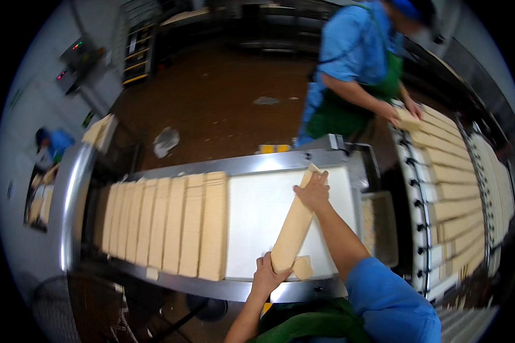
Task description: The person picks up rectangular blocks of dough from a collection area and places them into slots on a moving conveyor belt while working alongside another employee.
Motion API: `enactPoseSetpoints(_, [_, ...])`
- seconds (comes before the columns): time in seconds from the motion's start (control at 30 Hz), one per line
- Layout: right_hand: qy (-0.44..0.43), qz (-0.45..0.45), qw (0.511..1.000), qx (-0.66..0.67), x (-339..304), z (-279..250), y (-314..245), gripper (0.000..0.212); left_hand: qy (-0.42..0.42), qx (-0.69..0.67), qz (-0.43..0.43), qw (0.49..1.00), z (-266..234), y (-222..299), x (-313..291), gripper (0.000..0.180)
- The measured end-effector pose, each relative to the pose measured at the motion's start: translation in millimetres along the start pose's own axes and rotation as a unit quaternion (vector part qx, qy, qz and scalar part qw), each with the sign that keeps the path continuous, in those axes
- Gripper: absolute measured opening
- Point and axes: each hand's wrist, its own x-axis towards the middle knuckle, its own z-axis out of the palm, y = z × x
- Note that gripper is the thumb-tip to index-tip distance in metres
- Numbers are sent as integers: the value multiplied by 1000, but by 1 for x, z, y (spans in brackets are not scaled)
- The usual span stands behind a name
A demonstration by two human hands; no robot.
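A long pale-beige slab (292, 234), bread-like or wafer-like in look, lies slantwise on the white belt (246, 228) in front of me. My right hand (313, 191) grips its far end, fingers over the top and side. At the near end, my left hand (266, 276) holds the slab's left corner. Beside that end rests a small broken-off beige piece (303, 267). To the left, a row of similar slabs (213, 226) stands side by side across the belt, close together.
Metal rails (263, 164) edge the belt. A bin (379, 223) stands at its right end. Beyond it, a co-worker (355, 68) in blue and green handles a beige block (407, 120) at a second conveyor (458, 188) carrying slabs. A metal machine housing (74, 200) spans the left end.
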Motion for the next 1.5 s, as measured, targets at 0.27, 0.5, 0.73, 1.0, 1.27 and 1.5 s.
enactPoseSetpoints(0.27, [84, 165, 951, 248, -35, -84, 167, 91, 84, 19, 100, 991, 87, 95, 9, 75])
enactPoseSetpoints(0.5, [374, 277, 844, 268, -169, -199, 419, 78, -11, 17, 390, 920, 182, 225, -39, 75])
enactPoseSetpoints(0.73, [299, 441, 793, 296, -304, -246, 630, 74, -174, 18, 745, 643, 283, 292, -110, 52])
enactPoseSetpoints(1.0, [117, 431, 894, 39, -298, -277, 714, 64, -411, -27, 742, 528, 369, 314, -142, 50])
enactPoseSetpoints(1.27, [65, 477, 876, 45, -248, -292, 783, 63, -457, 171, 676, 552, 414, 356, -146, 42])
enactPoseSetpoints(1.5, [249, 419, 873, -38, -259, -275, 825, 50, -465, 204, 654, 560, 455, 372, -152, 38])
